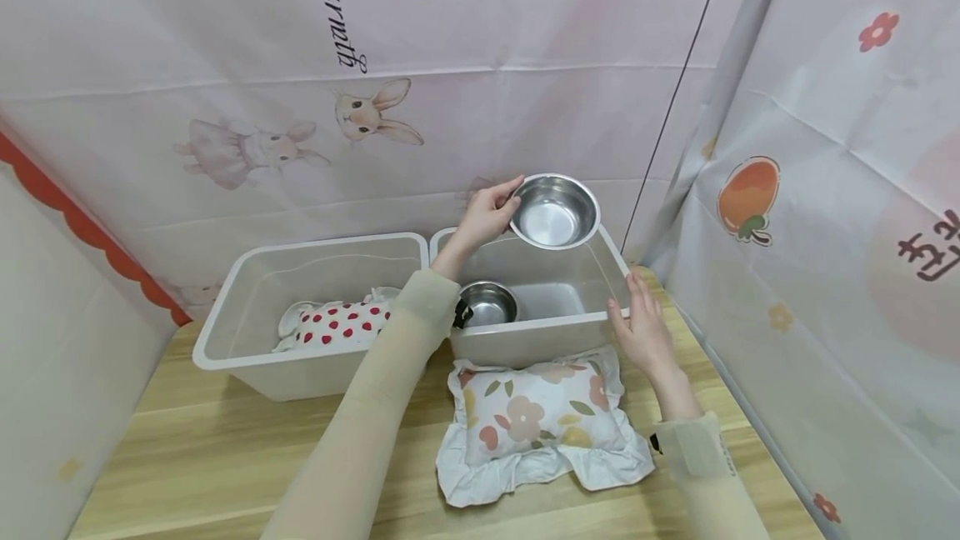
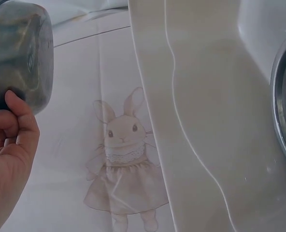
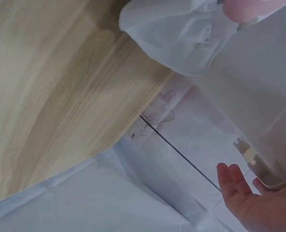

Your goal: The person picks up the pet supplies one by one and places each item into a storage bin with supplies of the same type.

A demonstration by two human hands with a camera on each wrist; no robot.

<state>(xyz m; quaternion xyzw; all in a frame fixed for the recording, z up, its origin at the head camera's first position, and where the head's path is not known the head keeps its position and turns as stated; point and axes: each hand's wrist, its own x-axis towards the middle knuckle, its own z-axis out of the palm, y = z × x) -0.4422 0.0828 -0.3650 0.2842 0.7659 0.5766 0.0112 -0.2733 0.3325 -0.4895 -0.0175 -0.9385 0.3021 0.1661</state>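
Observation:
My left hand [image 1: 482, 222] grips a round stainless steel bowl [image 1: 557, 213] by its left rim and holds it tilted above the right-hand white bin [image 1: 536, 343]. In the left wrist view, the fingers [image 2: 18, 108] press against the outside of this bowl [image 2: 24, 53]. Inside the right-hand bin lies a second steel bowl [image 1: 489, 304], near the left wall and partly hidden by my left sleeve. My right hand [image 1: 643, 332] rests at the bin's front right corner. Its fingers [image 3: 235, 181] look fairly straight along the outside of the corner.
To the left stands another white bin [image 1: 247, 307] holding a white pillow with red spots [image 1: 341, 323]. A ruffled floral pillow [image 1: 543, 415] lies on the wooden table [image 1: 187, 457] before the right-hand bin. Printed cloth walls [image 1: 480, 40] enclose the back and sides.

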